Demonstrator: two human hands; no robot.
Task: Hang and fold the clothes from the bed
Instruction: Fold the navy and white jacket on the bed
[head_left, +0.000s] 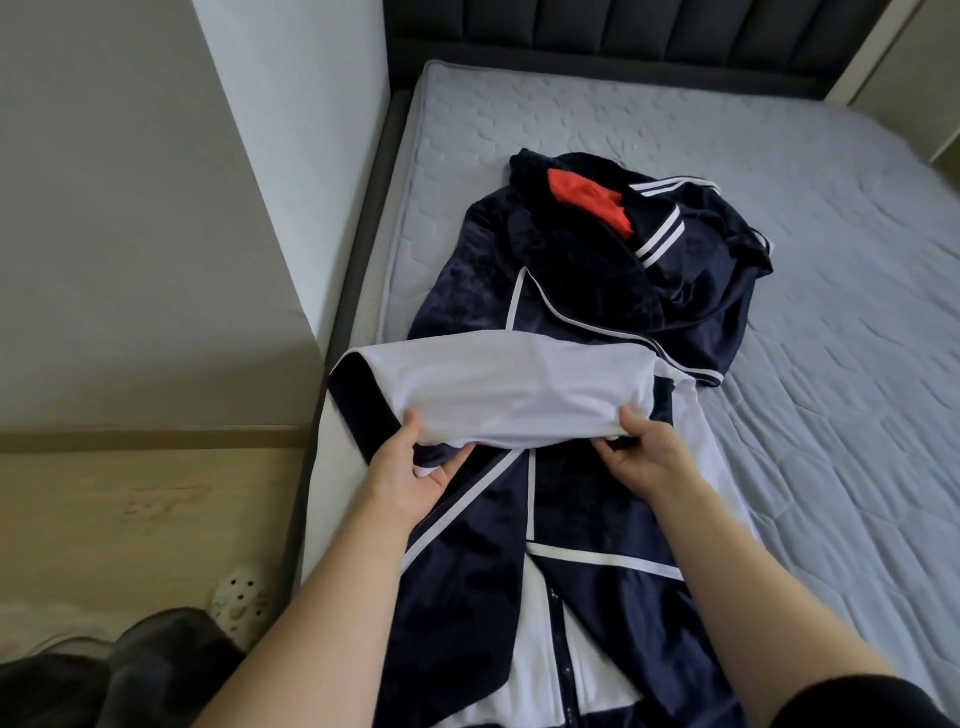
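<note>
**A:** First entry, the hands?

**B:** Left hand (415, 470): thumb on top of the white sleeve (509, 389), fingers curled beneath its near edge, pinching the cloth. Right hand (644, 452): same grip further along that edge, thumb above and fingers tucked under. Both forearms are bare and reach in from the near side.

**A:** And the sleeve itself?

**B:** White with a navy cuff (353, 387) at its left end. It is held crosswise over the navy jacket (519, 545) and lifted slightly at the near edge.

**A:** Describe the jacket.

**B:** Navy with white piping. It lies lengthwise along the near left part of the mattress (805, 389), its front open on a white lining with a row of snaps.

**A:** Anything further up the bed?

**B:** One heap of navy clothes (691, 270) with white stripes, touching the jacket's far end. A red garment (587, 200) shows among its folds.

**A:** Surroundings?

**B:** The mattress is pale blue and quilted. A dark padded headboard (623, 36) stands at the far end and a dark bed frame (363, 208) runs along the left side. There is a grey wall (130, 208) at left and a light wood floor (130, 519) below it. One pale perforated slipper (241, 597) sits on the floor near the frame.
</note>
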